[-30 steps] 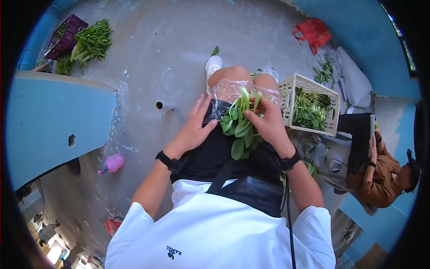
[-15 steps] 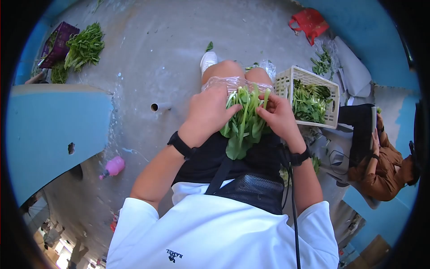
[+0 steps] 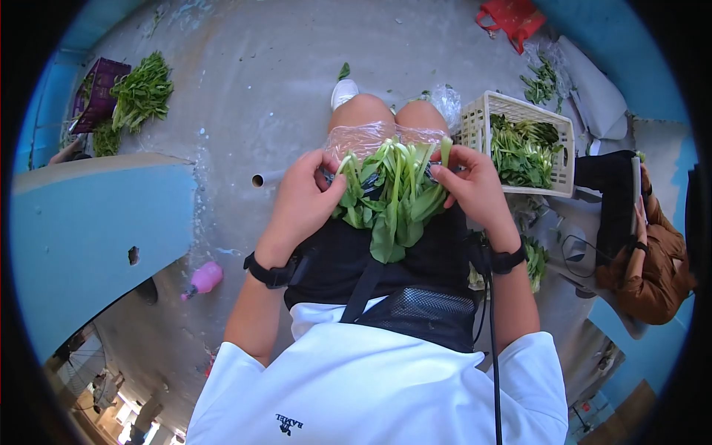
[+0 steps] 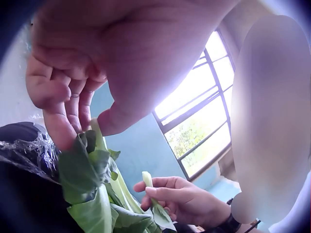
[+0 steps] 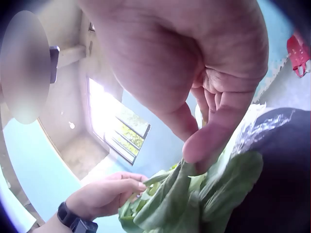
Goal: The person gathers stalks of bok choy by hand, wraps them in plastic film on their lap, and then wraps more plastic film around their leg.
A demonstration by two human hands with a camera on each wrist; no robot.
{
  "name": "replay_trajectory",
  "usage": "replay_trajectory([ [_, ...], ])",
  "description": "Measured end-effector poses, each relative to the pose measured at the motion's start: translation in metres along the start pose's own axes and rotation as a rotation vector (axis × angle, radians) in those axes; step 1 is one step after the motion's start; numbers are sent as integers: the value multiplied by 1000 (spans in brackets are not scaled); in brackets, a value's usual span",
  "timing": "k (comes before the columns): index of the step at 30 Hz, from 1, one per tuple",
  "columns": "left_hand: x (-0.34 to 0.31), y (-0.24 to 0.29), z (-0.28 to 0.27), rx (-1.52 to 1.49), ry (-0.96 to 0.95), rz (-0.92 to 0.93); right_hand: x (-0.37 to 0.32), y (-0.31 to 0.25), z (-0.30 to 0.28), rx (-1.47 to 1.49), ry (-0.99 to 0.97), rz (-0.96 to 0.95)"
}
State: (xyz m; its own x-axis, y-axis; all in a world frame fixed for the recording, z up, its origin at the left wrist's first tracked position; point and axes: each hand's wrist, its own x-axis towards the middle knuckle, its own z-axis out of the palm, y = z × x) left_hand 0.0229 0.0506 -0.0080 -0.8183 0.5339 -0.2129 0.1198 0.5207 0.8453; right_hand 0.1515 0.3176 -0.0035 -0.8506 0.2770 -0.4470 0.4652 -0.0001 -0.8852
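Note:
Leafy greens with pale green stalks lie across the person's lap, stalks toward the knees and leaves toward the waist. The left hand pinches a stalk at the left side of the bunch; thumb and fingertips meet on that stalk in the left wrist view. At the right side, the right hand holds another stalk between thumb and fingers, its pale end poking up above them. Leaves hang below the right thumb in the right wrist view. Clear plastic wrap covers the thighs under the stalks.
A white crate with greens stands close by the right knee. More greens lie beside the right thigh. A pipe stub sticks up from the floor at left, near a pink bottle. Another person sits at right.
The left hand, earlier spread beside the greens, reached in over them and drew back left with a stalk pinched. The bunch now spreads wider across the lap. The right hand stays at its right side.

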Motion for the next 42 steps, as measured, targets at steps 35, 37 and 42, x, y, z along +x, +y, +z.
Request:
replay_trajectory([
  [35,-33,-1,-13,-405,-316,-162,-1,-45,19,-88,-425,85],
  [37,-32,-5,-18,-643,-328,-195,4,-52,25,-156,-357,60],
  [42,-33,8,-17,-883,-343,-202,13,-45,43,-632,196,-462],
])
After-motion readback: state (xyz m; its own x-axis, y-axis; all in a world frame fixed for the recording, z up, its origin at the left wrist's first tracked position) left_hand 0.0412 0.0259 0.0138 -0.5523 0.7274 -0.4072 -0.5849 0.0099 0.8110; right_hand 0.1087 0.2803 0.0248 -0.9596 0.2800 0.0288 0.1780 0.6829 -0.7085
